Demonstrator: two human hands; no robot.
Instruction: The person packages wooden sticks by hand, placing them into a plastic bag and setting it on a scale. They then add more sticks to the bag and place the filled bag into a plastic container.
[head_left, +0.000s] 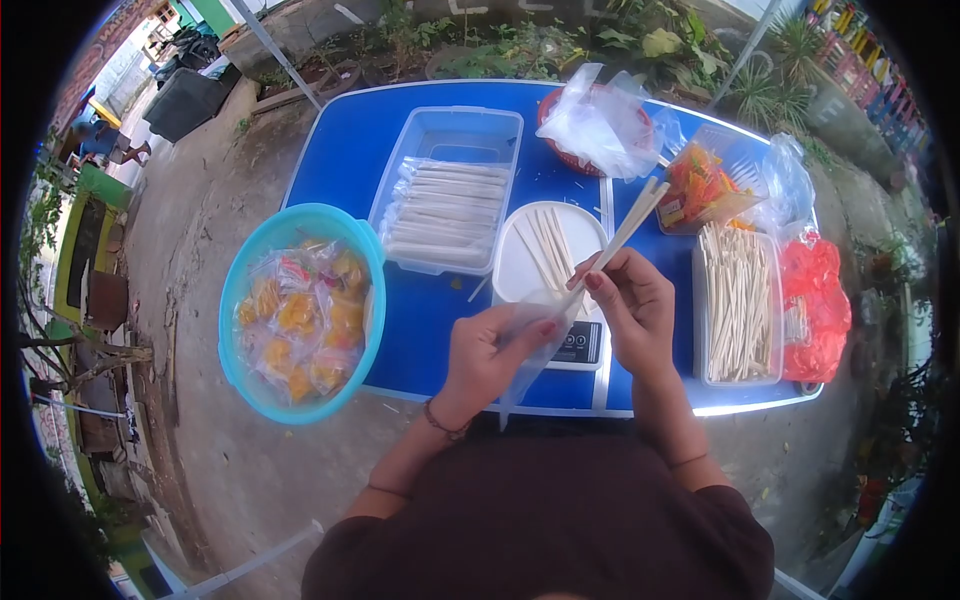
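Note:
My left hand (478, 352) is closed on a narrow clear plastic bag (524, 362), pinching it between thumb and fingers. A small bundle of pale thin sticks (636, 216) is gripped in my right hand (638, 308), slanting up to the right. The lower ends of the sticks meet the bag's mouth; how far they reach inside is hard to make out. Just beyond my hands, more loose sticks (546, 240) lie on the white plate of a kitchen scale (512, 282). My fingers partly cover the scale's front.
On the blue table (340, 140), a clear tub (460, 122) holds several bagged stick packs. A teal basin (232, 320) contains bagged orange food. At right stand a box of loose sticks (738, 300), a red plastic bag (818, 305), and a red basket (560, 150) with plastic bags.

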